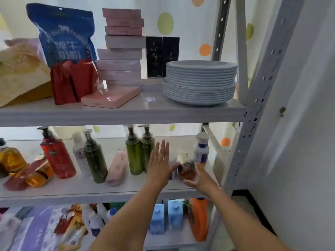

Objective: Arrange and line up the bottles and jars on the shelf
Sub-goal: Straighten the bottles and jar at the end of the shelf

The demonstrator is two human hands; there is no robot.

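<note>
On the upper shelf (126,115), a pouch (63,35) stands at the upper left of the frame, a stack of boxes (121,51) rises right of it, and a pile of plates (200,82) sits at the right end. On the middle shelf (90,192), a pump bottle (58,156) stands at the left, with a lying bottle (39,175) beside it. Two pump bottles (140,151) stand together in the centre. A small jar (185,167) stands between the left hand (159,165) and the right hand (201,178), in front of a capped bottle (202,149). Two cartons (166,218) stand on the lowest shelf, at the bottom centre.
</note>
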